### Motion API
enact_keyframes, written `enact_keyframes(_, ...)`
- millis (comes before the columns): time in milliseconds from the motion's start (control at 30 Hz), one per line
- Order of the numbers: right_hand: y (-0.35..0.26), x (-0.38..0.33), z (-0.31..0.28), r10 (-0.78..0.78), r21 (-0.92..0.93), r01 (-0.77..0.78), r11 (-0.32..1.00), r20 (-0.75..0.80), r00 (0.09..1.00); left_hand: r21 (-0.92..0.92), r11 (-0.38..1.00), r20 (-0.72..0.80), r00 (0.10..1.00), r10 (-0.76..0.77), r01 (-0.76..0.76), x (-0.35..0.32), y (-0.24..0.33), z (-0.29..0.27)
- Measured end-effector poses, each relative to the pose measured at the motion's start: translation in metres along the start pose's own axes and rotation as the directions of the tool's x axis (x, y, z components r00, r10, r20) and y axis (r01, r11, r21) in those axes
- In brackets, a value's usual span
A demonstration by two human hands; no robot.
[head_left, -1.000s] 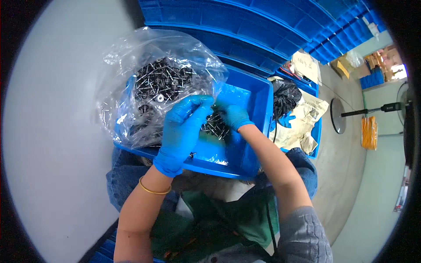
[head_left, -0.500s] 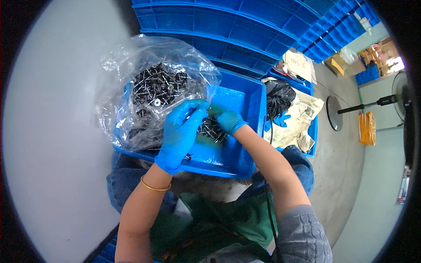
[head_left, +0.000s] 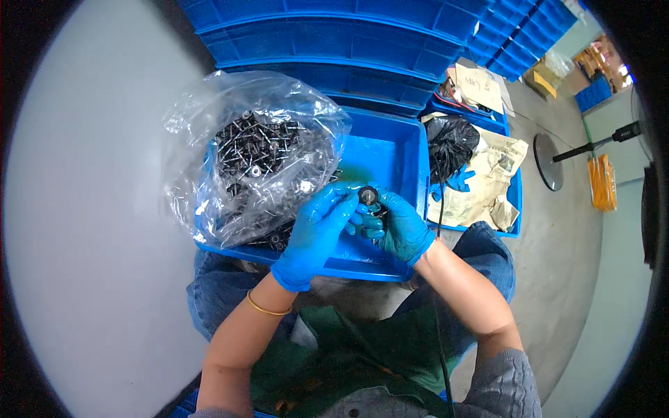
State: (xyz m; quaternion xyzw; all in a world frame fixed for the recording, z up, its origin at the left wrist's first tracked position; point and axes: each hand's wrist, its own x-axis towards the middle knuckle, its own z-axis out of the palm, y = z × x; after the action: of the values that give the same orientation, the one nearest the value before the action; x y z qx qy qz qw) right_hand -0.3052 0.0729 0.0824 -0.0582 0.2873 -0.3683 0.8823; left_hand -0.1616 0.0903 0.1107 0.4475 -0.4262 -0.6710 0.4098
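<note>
1. L hand (head_left: 317,237): blue glove, gold bangle at wrist; fingers pinched on a small black round part (head_left: 367,196), gripping its left side
2. R hand (head_left: 397,226): blue glove; fingers closed on the same part from the right and below. Both hands meet at the part, fingertips touching
3. Part position: held above the blue bin (head_left: 390,157), approx. over its middle, near the front half; round face points up at the camera, pale centre visible. Finer detail too small to tell
4. Bin: rectangular, open top, rests on the person's lap; right half of floor bare, left half taken up by the bag
5. Bag (head_left: 258,153): clear plastic, crumpled, mouth open toward the hands; lies in the left part of the bin and spills over its left rim. Filled w/ many small black parts, some w/ thin stems and silvery ends. A few loose ones lie at the bag mouth, just beside the L hand
6. Behind bin: stacked blue bins (head_left: 348,42), rows running to upper right
7. Right of bin: second blue tray (head_left: 512,202) on the floor, holding a black bag (head_left: 453,143), crumpled paper (head_left: 488,174) and a spare blue glove (head_left: 460,182)
8. Thin black cable (head_left: 439,209) runs from tray area down past the R forearm
9. Far right, on floor: round base of a stand (head_left: 548,161), orange item (head_left: 603,182) beside it
</note>
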Motion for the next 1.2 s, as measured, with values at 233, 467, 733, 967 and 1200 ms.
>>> enact_keyframes(233,0.005,0.000,-0.005,0.072,0.091,-0.069,0.993,-0.026,0.997,0.065,0.988,-0.028,0.989,0.144,-0.142,0.002,-0.010,0.004)
enact_keyframes(467,0.007,-0.005,-0.003,0.109,0.099,-0.112,0.989,0.033,0.994,0.137,0.978,-0.060,0.985,0.164,-0.154,0.002,-0.009,0.005)
enact_keyframes(733,0.011,-0.006,0.004,0.126,0.071,-0.126,0.990,0.001,0.992,0.108,0.994,-0.136,0.991,0.001,0.014,0.003,-0.007,-0.002)
enact_keyframes(967,0.009,0.004,-0.011,0.033,0.133,-0.032,0.991,-0.006,0.999,0.129,0.990,-0.110,0.991,0.075,-0.061,0.006,-0.017,-0.007)
enact_keyframes(1200,-0.026,0.020,-0.036,-0.197,-0.127,0.206,0.970,0.077,0.977,0.119,0.990,-0.257,0.961,0.103,-0.075,0.007,0.005,-0.026)
